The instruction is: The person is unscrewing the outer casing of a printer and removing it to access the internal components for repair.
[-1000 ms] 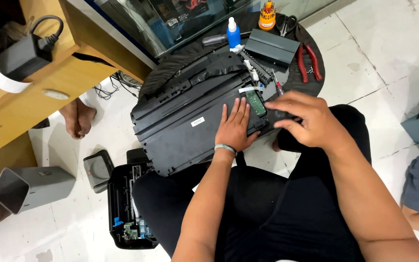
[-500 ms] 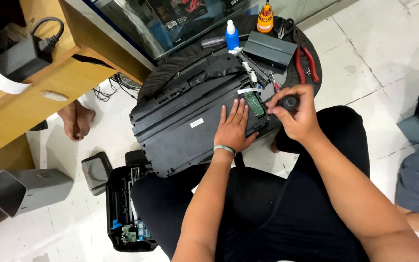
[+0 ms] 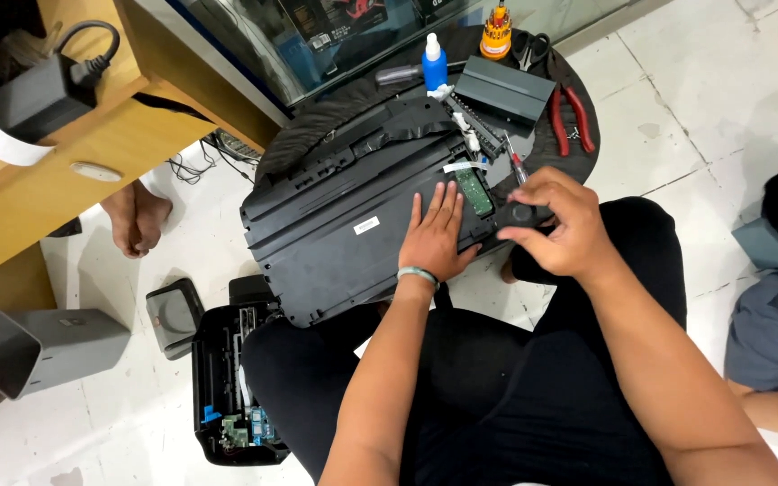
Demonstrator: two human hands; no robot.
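- A large black printer shell (image 3: pixel 353 220) lies flat across the person's lap and the edge of a round dark bench (image 3: pixel 578 90), its long side running from lower left to upper right.
- A small green circuit board (image 3: pixel 474 191) sits at the shell's right end, just beside the left hand.
- The left hand (image 3: pixel 434 236) rests palm down on the shell, its fingers (image 3: pixel 443 200) straight and close together, tips near the board; a pale band circles the wrist.
- The right hand (image 3: pixel 558 223) is at the shell's right end, its fingers curled and pinching a black screwdriver handle (image 3: pixel 520 214); the red-tipped shaft (image 3: pixel 513 160) points up and away toward the bench.
- On the bench behind the shell: a grey flat box (image 3: pixel 504 88), red pliers (image 3: pixel 571 117), scissors (image 3: pixel 531 47), a blue bottle with a white cap (image 3: pixel 434 65), and an orange bit holder (image 3: pixel 497 20).
- On the floor at lower left: an opened black printer base (image 3: pixel 227 387) with a board showing, a small grey lid (image 3: pixel 171 315), and a grey tray (image 3: pixel 42 346).
- A wooden cabinet (image 3: pixel 56 193) stands at left, with a bare foot (image 3: pixel 135 216) beside it.
- Another person's dark head and grey sleeve (image 3: pixel 776 324) show at the right edge.
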